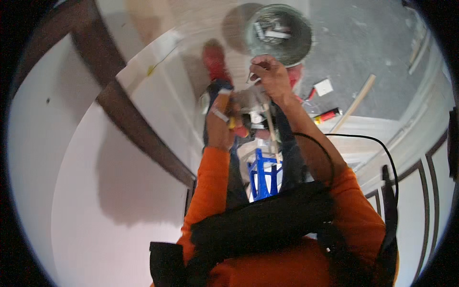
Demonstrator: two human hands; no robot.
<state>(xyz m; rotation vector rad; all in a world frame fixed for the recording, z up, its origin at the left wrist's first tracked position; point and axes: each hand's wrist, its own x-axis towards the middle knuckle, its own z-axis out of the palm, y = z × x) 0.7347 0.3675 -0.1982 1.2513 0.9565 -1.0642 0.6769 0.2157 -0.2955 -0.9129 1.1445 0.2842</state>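
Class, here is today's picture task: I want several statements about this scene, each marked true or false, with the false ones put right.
1. Both sleeves are orange. True.
2. The stool is red. False: the plastic stool is blue.
3. In the picture, the right hand is nearer the bucket than the left hand is. True.
4. The wooden strip lies left of both hands. False: the wooden strip is on their right.
5. Pale scraps lie inside the bucket. True.

Bucket (302, 44) holding pale scraps (277, 34); blue stool (258, 155); wooden stick (355, 102) near red-yellow tube (328, 115).
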